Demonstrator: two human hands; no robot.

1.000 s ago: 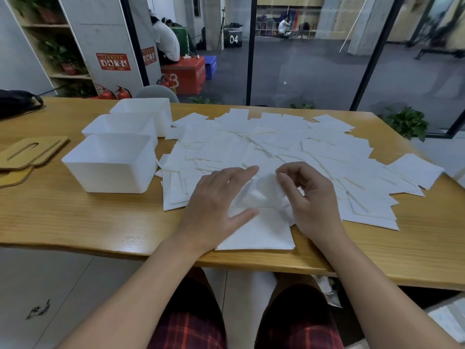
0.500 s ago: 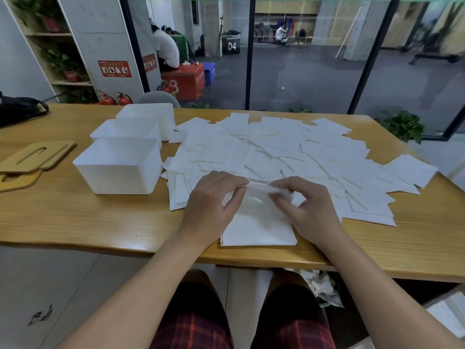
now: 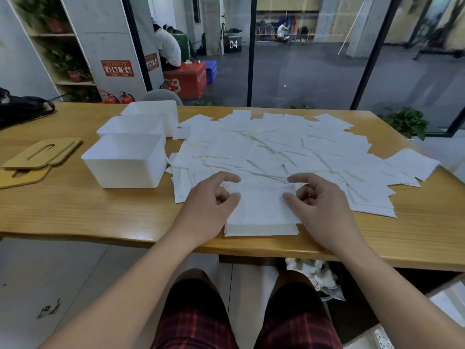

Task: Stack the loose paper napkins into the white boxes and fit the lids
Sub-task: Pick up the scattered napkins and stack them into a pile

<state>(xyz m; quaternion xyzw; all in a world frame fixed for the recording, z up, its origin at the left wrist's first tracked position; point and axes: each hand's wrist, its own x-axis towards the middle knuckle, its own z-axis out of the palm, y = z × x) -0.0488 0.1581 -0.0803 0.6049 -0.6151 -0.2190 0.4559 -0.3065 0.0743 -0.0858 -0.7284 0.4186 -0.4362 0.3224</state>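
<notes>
Left hand point(image 3: 210, 201) sits at the left edge of a small squared stack of flat white paper napkins point(image 3: 261, 215); its fingers are curled, thumb and forefinger bent toward the stack's upper left corner, and whether they pinch the top sheet cannot be told. Right hand point(image 3: 318, 200) mirrors it at the right edge, forefinger arched over the far corner and thumb laid on the top sheet; an actual grip there cannot be confirmed either. The stack lies at the near edge of a long wooden table with a smooth, grained yellow top point(image 3: 75, 207). Beyond and to the right of the stack, loose white paper napkins point(image 3: 289, 152), thin and rectangular, overlap in a wide, uneven layer across the table's middle. Left of that layer stand three open rectangular white plastic boxes with rounded corners, in a row running away from the viewer: nearest box point(image 3: 125, 165), middle box point(image 3: 130, 125), far box point(image 3: 156, 110). Further left, flat tan wooden lids with slot-shaped cutouts point(image 3: 40, 154) lie overlapped on the tabletop. A black bag point(image 3: 22, 109) rests at the far left corner.
</notes>
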